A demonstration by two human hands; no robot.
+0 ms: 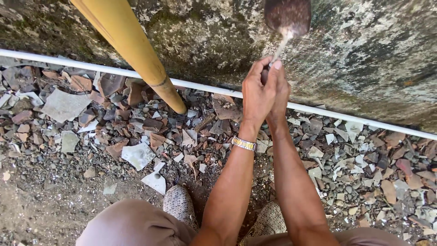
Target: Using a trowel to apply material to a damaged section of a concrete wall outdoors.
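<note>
Both knees low; left hand (257,93) and right hand (278,93) grip hammer (287,18) above.

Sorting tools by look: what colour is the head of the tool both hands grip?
Dark brown, speckled head, seen in the head view.

Hammer (287,17) head showing speckled rusty brown. Pole (132,48), far left, showing yellow. Pipe (327,112) showing white. Wall (373,54) showing mottled grey-green. Rubble (136,123) showing mixed reddish-brown, grey, white. Watch (243,144) showing silver-gold.
</note>
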